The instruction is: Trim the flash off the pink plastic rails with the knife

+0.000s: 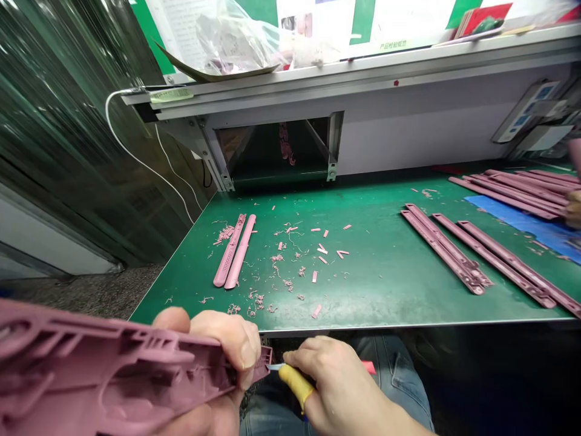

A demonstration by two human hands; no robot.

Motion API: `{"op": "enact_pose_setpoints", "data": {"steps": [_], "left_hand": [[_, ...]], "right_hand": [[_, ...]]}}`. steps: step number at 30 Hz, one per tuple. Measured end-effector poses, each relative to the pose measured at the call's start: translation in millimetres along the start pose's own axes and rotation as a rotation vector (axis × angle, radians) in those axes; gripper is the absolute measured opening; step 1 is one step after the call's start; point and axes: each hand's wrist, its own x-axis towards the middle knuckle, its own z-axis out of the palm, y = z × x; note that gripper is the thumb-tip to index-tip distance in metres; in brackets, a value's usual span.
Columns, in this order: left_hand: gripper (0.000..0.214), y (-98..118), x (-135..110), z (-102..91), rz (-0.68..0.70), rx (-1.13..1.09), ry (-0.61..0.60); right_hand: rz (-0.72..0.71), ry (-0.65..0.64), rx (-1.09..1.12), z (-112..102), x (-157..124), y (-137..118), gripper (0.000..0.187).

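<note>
My left hand (222,345) is wrapped round a long pink plastic shell (86,369), its ribbed hollow inside turned towards me, held in front of the table edge. In my right hand (340,375) is a small knife (275,367); its thin blade touches the narrow end of the shell, and a red handle end shows behind the hand. A yellow cover (297,387) sits on my right thumb. Two pink shell pieces (238,254) lie side by side on the green table (363,303), beyond my left hand.
Pink shavings (288,283) and small chips litter the table's middle. Long pink shells (445,248) lie at right, with a pile (521,188) near blue material (512,224). Another person's hand (574,209) is at the right edge. A shelf (363,66) spans the back above a conveyor opening (276,151).
</note>
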Motion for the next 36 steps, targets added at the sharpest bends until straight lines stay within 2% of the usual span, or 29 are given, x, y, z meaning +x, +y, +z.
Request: {"op": "enact_pose_setpoints", "data": {"steps": [6,9,12,15,17,19,21,23,24,26,28,29,30,33,34,36], "left_hand": [[0.030,-2.5,-5.5,4.5,-0.044,-0.053,0.012],[0.033,-4.5,-3.8,-2.2,-0.038,-0.069,0.045],[0.037,-3.8,4.6,-14.2,-0.040,-0.131,0.059],[0.030,0.2,19.9,-20.4,-0.060,-0.190,0.137],[0.035,2.7,30.2,-18.8,-0.061,-0.213,0.243],[0.038,3.8,37.5,-15.2,-0.076,-0.234,0.320],[0.037,4.0,40.9,-13.0,-0.093,-0.249,0.343],[0.035,4.7,41.9,-14.2,-0.095,-0.259,0.334],[0.034,5.6,42.3,-16.0,-0.094,-0.269,0.332],[0.031,7.4,44.6,-21.0,-0.106,-0.295,0.353],[0.028,6.7,49.4,-26.7,-0.114,-0.311,0.388],[0.027,4.4,52.4,-29.4,-0.116,-0.298,0.408],[0.028,0.4,55.5,-32.1,-0.112,-0.274,0.427],[0.031,-20.1,60.7,-39.6,-0.143,-0.118,0.469],[0.029,-28.1,59.7,-42.1,-0.150,-0.048,0.490],[0.027,-41.2,52.5,-47.1,-0.107,0.087,0.557]], "right_hand": [[0.059,0.061,-0.042,1.1,2.6,0.3,0.016],[0.041,0.090,0.008,-0.8,3.0,4.6,0.017],[-0.022,0.123,0.282,-5.2,1.0,13.3,0.019],[0.074,0.255,0.602,-5.1,-1.5,18.1,0.022],[0.113,0.304,0.674,0.4,-1.2,14.3,0.021],[0.076,0.272,0.712,8.7,1.5,6.0,0.027],[0.083,0.162,0.819,16.2,6.1,-1.6,0.026],[0.148,0.061,0.992,20.0,10.3,-3.4,0.029],[0.196,0.055,1.077,20.3,11.5,-1.4,0.033],[0.296,0.192,1.181,19.1,11.5,6.6,0.037],[0.337,0.382,1.153,17.9,9.5,14.9,0.035],[0.288,0.432,1.097,18.0,8.4,17.3,0.032],[0.178,0.445,1.022,18.6,7.8,18.1,0.030],[-0.234,0.328,0.811,20.8,10.2,12.7,0.036],[-0.285,0.303,0.772,19.6,12.1,9.9,0.034],[-0.193,0.294,0.746,11.0,15.9,5.8,0.022]]}}
